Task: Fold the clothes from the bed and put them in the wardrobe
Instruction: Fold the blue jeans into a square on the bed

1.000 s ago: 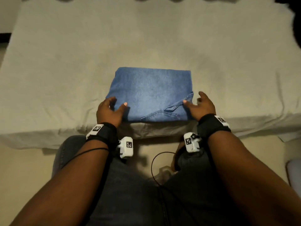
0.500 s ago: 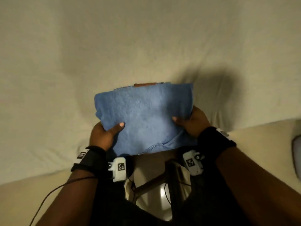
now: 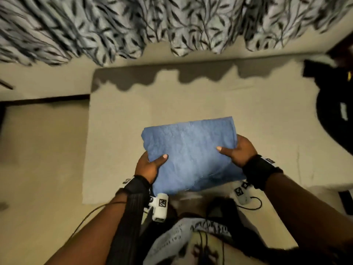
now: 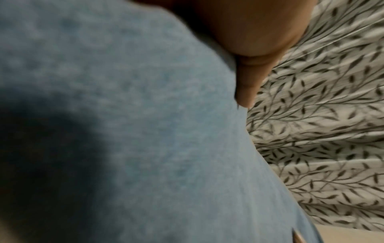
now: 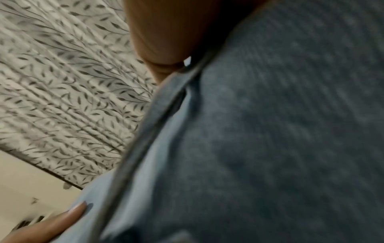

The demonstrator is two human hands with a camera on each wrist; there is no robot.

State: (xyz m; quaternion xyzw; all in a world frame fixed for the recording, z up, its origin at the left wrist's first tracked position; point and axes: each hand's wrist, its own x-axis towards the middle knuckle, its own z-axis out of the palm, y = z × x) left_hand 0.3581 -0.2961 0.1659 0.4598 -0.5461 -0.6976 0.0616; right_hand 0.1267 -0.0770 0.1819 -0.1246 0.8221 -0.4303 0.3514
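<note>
A folded pair of blue jeans (image 3: 191, 152) is held in the air above the bed (image 3: 191, 104), between my two hands. My left hand (image 3: 150, 165) grips its left edge, thumb on top and fingers hidden underneath. My right hand (image 3: 238, 150) grips the right edge the same way. In the left wrist view the denim (image 4: 145, 131) fills the frame with my thumb (image 4: 249, 57) pressed on it. In the right wrist view the folded layers of denim (image 5: 249, 131) show, with a fingertip (image 5: 76, 212) touching them from below.
A leaf-patterned curtain (image 3: 152, 22) hangs behind the bed. A dark bag or garment (image 3: 336, 111) lies at the right edge. Beige floor (image 3: 38, 150) lies to the left of the bed. Cables hang from my wrists.
The jeans have gone from lying on the bed's near edge to being lifted in both hands. My view has risen and tilted, so the curtain now shows.
</note>
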